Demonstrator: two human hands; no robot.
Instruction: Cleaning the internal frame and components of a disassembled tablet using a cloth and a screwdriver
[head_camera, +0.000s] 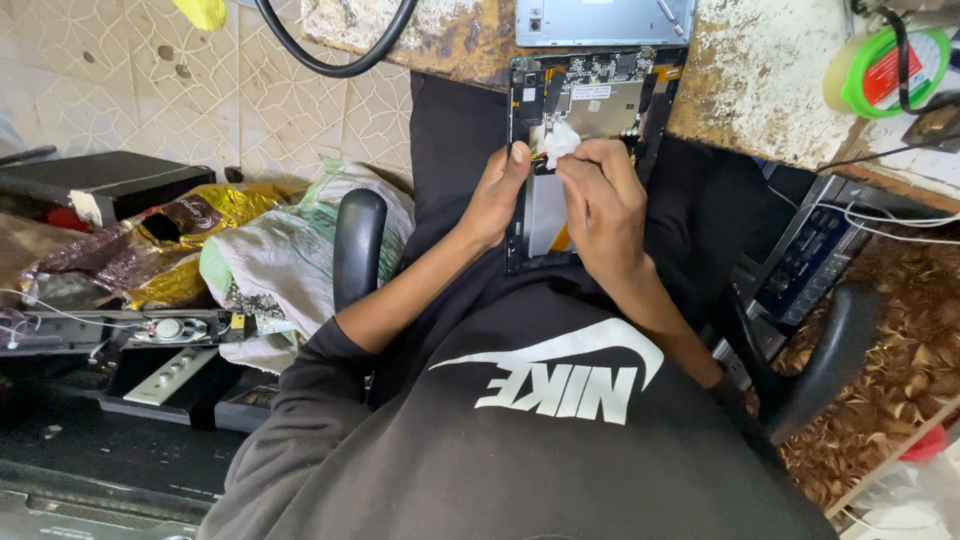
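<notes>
An opened tablet (600, 100) with its circuit board and metal shields bare rests on my lap, its top end leaning on the worn workbench edge (760, 90). My left hand (497, 195) holds the tablet's left side, thumb pressed near the board. My right hand (600, 205) pinches a small white wad of cloth or tissue (560, 140) and presses it on the tablet's inside, just below the board. The lower part of the tablet is hidden behind both hands.
A grey tablet back cover (600, 20) lies on the bench above. A green tape roll (885, 65) sits at the right. A black chair armrest (357, 245) is at my left, with bags (270, 255), speaker parts (170, 330) and black electronics (100, 180) on the floor.
</notes>
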